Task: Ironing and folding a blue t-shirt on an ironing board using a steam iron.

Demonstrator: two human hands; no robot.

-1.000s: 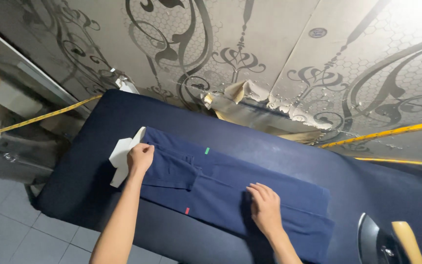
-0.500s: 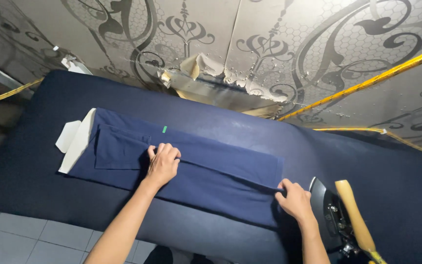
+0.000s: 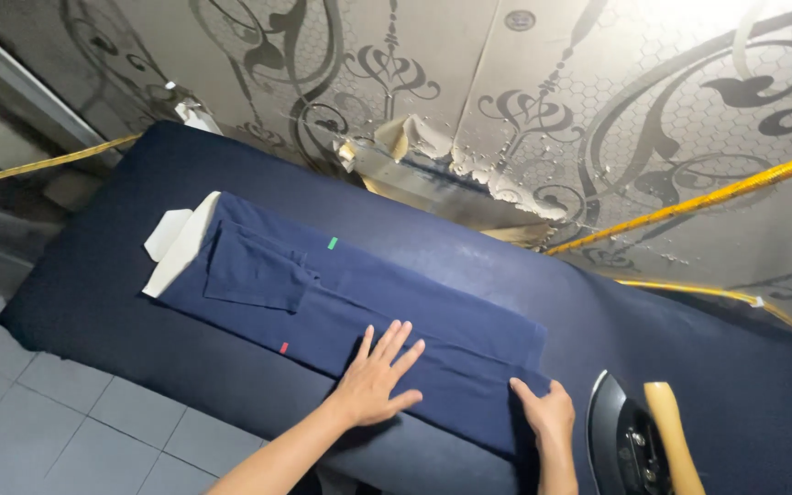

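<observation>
A folded dark navy garment [image 3: 323, 293] with a white collar [image 3: 176, 243] at its left end lies flat on a navy padded ironing table [image 3: 93, 284]. Small green and red tags show on the cloth. My left hand [image 3: 378, 376] rests palm down with fingers spread on the garment's near middle. My right hand [image 3: 547, 412] pinches the garment's right near corner at the hem.
An iron with a wooden handle [image 3: 643, 440] stands on the table just right of my right hand. Yellow cords [image 3: 717, 192] run across a patterned grey wall with torn covering [image 3: 423, 147]. Grey floor tiles [image 3: 48, 412] lie below left.
My left hand has slid right along the garment, from the collar end to the middle, and opened flat. My right hand stays at the right corner.
</observation>
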